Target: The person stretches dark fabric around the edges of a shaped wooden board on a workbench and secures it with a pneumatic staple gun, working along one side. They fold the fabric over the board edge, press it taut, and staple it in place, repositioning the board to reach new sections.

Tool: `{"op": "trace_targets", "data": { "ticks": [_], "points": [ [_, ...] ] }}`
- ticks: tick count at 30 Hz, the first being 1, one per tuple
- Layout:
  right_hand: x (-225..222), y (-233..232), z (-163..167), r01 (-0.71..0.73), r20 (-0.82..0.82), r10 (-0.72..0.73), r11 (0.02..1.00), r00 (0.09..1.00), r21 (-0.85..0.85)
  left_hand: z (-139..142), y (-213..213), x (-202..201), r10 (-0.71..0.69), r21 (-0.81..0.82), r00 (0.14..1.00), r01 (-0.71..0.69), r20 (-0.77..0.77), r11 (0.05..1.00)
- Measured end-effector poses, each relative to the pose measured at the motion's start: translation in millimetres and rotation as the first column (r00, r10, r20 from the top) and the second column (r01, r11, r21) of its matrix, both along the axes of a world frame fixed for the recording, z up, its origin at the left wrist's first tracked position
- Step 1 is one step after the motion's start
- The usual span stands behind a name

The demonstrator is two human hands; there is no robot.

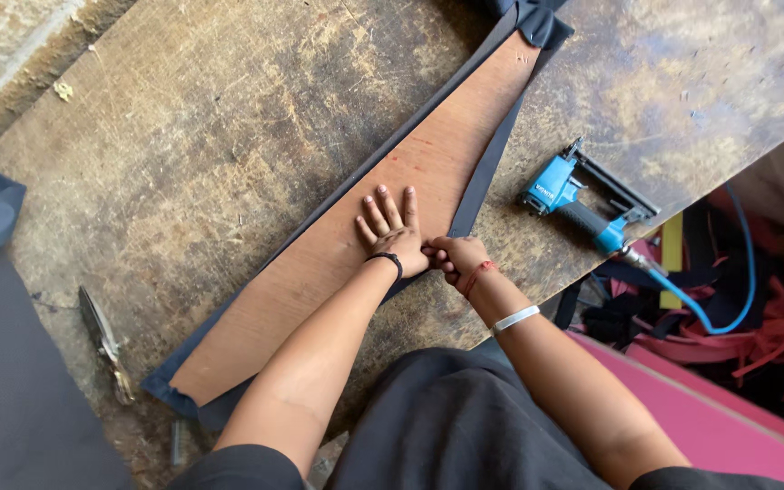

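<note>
The long, narrow reddish-brown plywood board lies slantwise across the worn, stained wooden table, with dark blue-grey fabric underneath it, showing as a strip along both long edges and bunched at the far end. My left hand lies flat on the board, fingers spread, palm pressing down near the board's right edge. My right hand is just beside it, touching it, fingers curled and pinching the edge of the fabric where it folds up against the board. A black band sits on my left wrist, a red thread and a white bangle on my right forearm. To the right on the table, well apart from my hands, rests a blue pneumatic staple gun with a blue air hose running off the table edge. Near the left end of the board lies a pair of metal shears. Beyond the table's right edge is a heap of pink, red and dark scraps.
</note>
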State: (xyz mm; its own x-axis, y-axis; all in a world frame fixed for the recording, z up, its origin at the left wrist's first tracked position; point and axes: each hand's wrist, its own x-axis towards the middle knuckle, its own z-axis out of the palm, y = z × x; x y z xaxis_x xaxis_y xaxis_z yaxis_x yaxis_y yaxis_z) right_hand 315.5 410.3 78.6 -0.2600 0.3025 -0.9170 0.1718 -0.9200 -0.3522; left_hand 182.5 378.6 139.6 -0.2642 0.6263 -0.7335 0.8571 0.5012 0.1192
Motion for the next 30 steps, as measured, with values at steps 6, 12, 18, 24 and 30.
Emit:
{"op": "trace_targets", "data": {
  "ticks": [6, 12, 18, 24, 30],
  "points": [
    [34.2, 13.2, 11.7, -0.097, -0.042, 0.119, 0.929, 0.992, 0.356, 5.8, -3.6, -0.8, 0.101, 0.005, 0.995, -0.101, 0.026, 0.995],
    [147.5, 67.7, 21.9, -0.846, 0.819, -0.222, -0.201, 0.53, 0.493, 11.7, -6.2, -3.0, 0.111, 0.041, 0.993, -0.112, 0.026, 0.993],
    [148.5, 104.1, 20.5, -0.903, 0.884, 0.187, 0.123, 0.428, 0.411, 11.1, -8.5, -6.2, 0.118, 0.063, 0.993, -0.12, 0.03, 0.991],
    [126.1, 9.1, 55.4, -0.882, 0.772, 0.429, 0.183, 0.469, 0.434, 10.9, -11.0, -9.7, 0.121, 0.058, 0.991, -0.124, 0.051, 0.991],
    [72.2, -32.3, 74.6, -0.849, 0.781, 0.333, 0.225, 0.528, 0.477, 11.3, -13.6, -18.2, 0.144, 0.106, 0.985, -0.154, 0.094, 0.982]
  ]
}}
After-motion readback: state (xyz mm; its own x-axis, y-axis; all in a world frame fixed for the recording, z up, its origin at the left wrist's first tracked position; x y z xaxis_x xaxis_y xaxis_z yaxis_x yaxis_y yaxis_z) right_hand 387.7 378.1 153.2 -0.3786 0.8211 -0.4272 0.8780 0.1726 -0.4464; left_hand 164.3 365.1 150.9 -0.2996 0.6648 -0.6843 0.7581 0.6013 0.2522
